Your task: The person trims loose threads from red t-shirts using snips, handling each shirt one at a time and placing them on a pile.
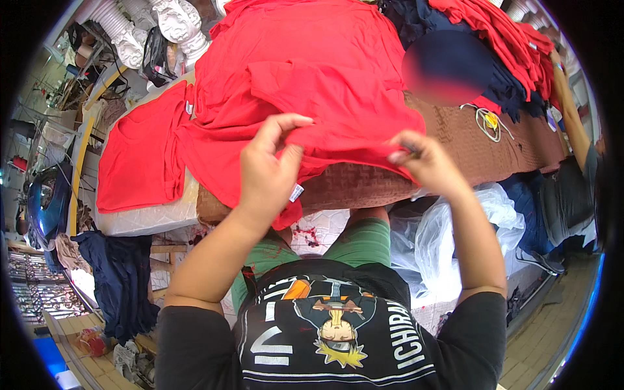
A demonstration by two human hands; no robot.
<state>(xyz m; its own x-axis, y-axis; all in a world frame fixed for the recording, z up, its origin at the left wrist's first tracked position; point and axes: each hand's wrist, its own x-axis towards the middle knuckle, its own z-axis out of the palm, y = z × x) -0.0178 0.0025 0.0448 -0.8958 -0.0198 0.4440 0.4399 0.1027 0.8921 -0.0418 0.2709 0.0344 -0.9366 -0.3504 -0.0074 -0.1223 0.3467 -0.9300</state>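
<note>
We pinch the hem of the red shirt point(312, 84) in both grips, left hand point(270, 170) and right hand point(426, 162), raised just above the brown-covered bench point(468, 146) edge, white tag dangling below

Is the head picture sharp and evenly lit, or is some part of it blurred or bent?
Head view: bright even daylight, no strong glare; the left hand and right hand gripping the red shirt are sharp; one round patch above the brown cloth is blurred; edges curve toward the black rim.
</note>
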